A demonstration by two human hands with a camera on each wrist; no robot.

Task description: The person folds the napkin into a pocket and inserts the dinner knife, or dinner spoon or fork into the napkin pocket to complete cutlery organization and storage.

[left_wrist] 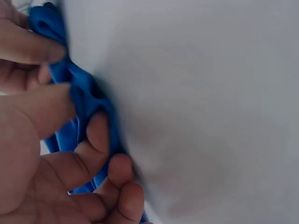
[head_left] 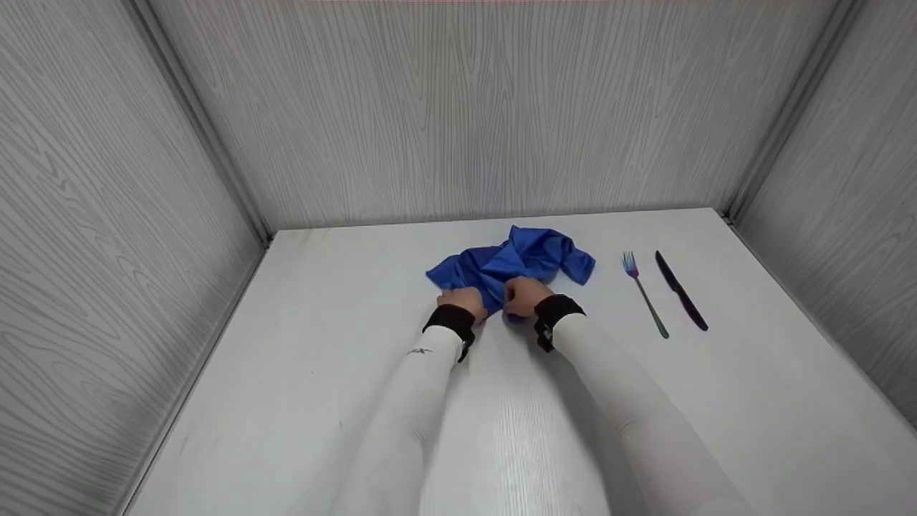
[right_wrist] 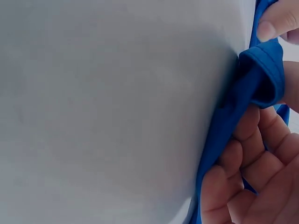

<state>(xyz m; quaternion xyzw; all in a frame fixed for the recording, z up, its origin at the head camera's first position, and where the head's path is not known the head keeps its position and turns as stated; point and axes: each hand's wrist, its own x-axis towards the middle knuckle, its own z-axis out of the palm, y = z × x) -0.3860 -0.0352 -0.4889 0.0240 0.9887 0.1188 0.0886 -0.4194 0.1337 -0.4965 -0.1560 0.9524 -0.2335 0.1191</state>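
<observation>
A crumpled blue cloth (head_left: 526,254) lies toward the back of the white table, its near edge between both hands. My left hand (head_left: 466,301) pinches that edge; in the left wrist view its thumb and curled fingers (left_wrist: 98,135) press the blue fabric (left_wrist: 84,84) between them. Close beside it on the right, my right hand (head_left: 525,295) grips the same edge. The right wrist view shows the cloth (right_wrist: 233,116) folded over the right thumb, with curled fingers (right_wrist: 229,161) behind it. The other hand's thumb appears near the top of that view.
Right of the cloth lie a fork (head_left: 645,297) with rainbow-tinted tines and a dark knife (head_left: 680,290), both on the table (head_left: 344,344). Grey wood-grain panels (head_left: 458,107) wall in the table at the back and on both sides.
</observation>
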